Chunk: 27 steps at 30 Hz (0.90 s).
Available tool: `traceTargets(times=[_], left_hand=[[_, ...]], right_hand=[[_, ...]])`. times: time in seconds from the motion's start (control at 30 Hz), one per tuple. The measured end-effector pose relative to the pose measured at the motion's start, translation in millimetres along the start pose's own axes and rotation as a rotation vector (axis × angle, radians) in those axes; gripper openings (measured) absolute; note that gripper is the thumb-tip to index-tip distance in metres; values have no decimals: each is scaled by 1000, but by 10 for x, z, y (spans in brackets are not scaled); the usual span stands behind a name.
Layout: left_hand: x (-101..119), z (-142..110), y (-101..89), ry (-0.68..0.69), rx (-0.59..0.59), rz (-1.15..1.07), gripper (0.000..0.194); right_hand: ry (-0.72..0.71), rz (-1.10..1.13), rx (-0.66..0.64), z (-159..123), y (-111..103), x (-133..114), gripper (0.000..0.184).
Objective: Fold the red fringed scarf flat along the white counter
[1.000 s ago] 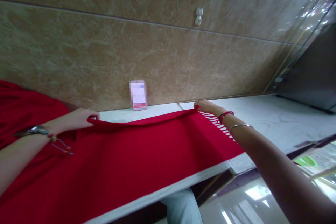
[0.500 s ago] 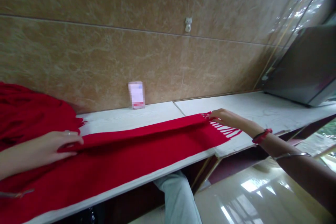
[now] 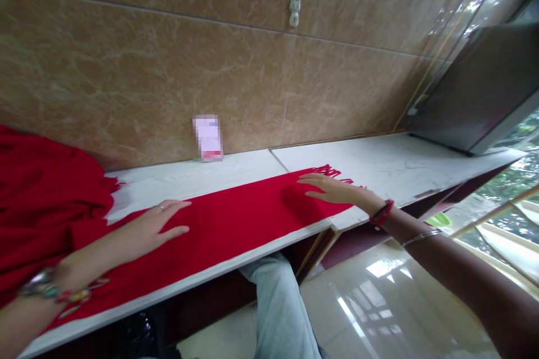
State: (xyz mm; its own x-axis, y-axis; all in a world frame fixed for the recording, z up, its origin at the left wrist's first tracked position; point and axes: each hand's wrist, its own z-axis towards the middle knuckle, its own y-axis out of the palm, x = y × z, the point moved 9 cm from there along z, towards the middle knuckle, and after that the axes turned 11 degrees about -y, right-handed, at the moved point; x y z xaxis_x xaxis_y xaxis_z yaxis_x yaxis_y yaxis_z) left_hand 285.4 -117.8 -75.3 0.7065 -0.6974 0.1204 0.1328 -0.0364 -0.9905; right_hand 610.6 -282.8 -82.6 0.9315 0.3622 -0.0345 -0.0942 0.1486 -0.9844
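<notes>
Both hands have let go of the edge they were pinching half a second ago: I now see the left hand (image 3: 147, 233) with thumb and fingers spread apart over the red cloth (image 3: 240, 210), and the right hand (image 3: 330, 186) stretched out flat near the fringe (image 3: 330, 168), with nothing gripped in either. Whether the left palm presses on the fabric I cannot tell; a shadow beside the right suggests to me that it is slightly raised.

The raised edge has come down too. The cloth lies as a flat, narrow strip along the front of the worktop (image 3: 374, 165), and a wider band of the pale surface shows behind it. I take that to mean the edge has been laid over and the strip settled, with any smoothing being light work. Left of it, the red heap (image 3: 46, 179) is loose and rumpled, so that part looks unsorted to me
</notes>
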Motion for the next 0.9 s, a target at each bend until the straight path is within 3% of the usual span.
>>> traceTargets(times=[0.1, 0.2, 0.43, 0.67, 0.8, 0.9], left_hand=[[84, 71, 460, -99, -104, 69, 64], [-20, 183, 621, -119, -110, 115, 59], [-462, 621, 528, -91, -102, 118, 60], [-667, 820, 527, -79, -76, 102, 59], [-631, 798, 463, -22, -25, 106, 55], [-383, 756, 325, 95, 34, 93, 52]], right_hand=[[36, 19, -40, 172, 327, -115, 49], [103, 25, -77, 289, 555, -49, 49], [89, -12, -69, 795, 639, 236, 48], [93, 8, -3, 1162, 715, 429, 48], [31, 60, 183, 1124, 479, 441, 44], [-33, 82, 332, 947, 153, 445, 37]])
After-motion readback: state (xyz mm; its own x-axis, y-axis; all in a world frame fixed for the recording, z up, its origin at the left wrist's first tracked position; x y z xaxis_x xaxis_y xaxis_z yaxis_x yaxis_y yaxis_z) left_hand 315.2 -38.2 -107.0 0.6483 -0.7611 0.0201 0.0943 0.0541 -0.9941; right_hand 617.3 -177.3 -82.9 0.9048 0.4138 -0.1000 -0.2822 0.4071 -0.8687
